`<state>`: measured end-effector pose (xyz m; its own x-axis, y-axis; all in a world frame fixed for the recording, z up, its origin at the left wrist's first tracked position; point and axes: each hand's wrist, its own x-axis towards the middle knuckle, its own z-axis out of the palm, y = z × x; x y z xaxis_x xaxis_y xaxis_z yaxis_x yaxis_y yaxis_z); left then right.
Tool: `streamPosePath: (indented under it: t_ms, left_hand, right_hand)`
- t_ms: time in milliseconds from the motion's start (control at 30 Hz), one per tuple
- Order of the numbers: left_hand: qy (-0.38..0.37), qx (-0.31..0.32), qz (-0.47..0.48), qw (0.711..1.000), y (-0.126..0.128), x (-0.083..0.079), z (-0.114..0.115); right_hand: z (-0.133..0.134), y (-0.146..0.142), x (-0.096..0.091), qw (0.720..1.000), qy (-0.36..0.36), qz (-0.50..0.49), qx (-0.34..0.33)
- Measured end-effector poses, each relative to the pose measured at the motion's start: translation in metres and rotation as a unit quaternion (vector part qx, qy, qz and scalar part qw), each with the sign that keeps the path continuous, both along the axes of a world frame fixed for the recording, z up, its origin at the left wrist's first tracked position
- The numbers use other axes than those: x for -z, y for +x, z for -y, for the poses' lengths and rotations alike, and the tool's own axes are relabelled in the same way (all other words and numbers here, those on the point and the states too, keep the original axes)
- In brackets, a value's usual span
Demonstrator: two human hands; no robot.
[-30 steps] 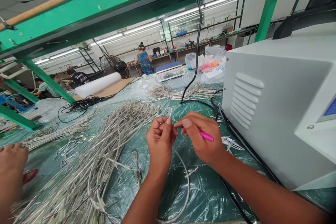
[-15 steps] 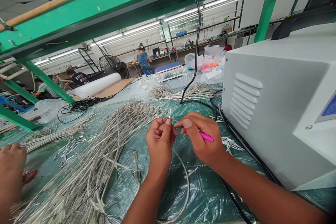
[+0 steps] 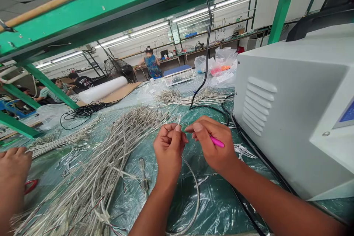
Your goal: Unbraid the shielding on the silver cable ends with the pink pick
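My left hand [image 3: 168, 151] pinches the end of a thin grey braided cable [image 3: 195, 191], which loops down across the plastic sheet below my wrist. Close beside it, my right hand [image 3: 212, 143] grips a slim pink pen-like tool [image 3: 217, 141], its fingertips almost meeting my left fingers at the cable tip. A large heap of braided cable bundles [image 3: 110, 162] lies just left of my hands. The tool's tip is hidden by my fingers.
A white machine with side vents [image 3: 287, 107] stands to my right. A co-worker's hand [image 3: 12, 166] rests at far left beside red-handled scissors [image 3: 31, 186]. Green shelf frames [image 3: 83, 3] run overhead, with a hanging black cord [image 3: 207, 44] and more cable behind.
My hands have shifted only slightly, with the right hand a little higher. The co-worker's hand at the left has moved a little.
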<state>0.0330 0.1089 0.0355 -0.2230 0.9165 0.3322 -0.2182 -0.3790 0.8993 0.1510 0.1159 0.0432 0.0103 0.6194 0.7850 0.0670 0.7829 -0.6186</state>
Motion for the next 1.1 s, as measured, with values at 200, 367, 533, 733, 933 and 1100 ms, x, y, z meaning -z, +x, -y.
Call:
streamPosePath:
  t_ms: [200,367,533,733,933,1100]
  left_hand:
    - [-0.005,0.008,0.014,1.0,-0.0008,0.0,-0.0007]
    - [-0.006,0.012,0.025,1.0,-0.0004,-0.0006,-0.001]
    - [-0.005,0.015,0.03,0.999,-0.0001,-0.0005,-0.0008]
    - [-0.002,0.013,0.026,1.0,-0.0003,-0.0002,-0.0011]
    - [-0.01,0.014,0.028,0.999,-0.0009,-0.0002,-0.0016]
    - [-0.008,0.017,0.028,0.999,-0.001,-0.0002,-0.0005]
  right_hand:
    - [0.0007,0.0006,0.0012,1.0,0.002,-0.004,-0.026]
    - [0.0,0.0001,0.0022,0.999,0.0,0.006,-0.032]
    - [-0.0003,0.0,0.0025,0.999,0.007,0.001,-0.032]
    - [0.0006,0.0001,0.0016,0.999,0.016,-0.012,-0.029]
    - [-0.0005,-0.0001,0.0018,0.999,0.012,0.0,-0.033]
    - [0.0,-0.0002,0.0027,1.0,0.007,0.006,-0.029]
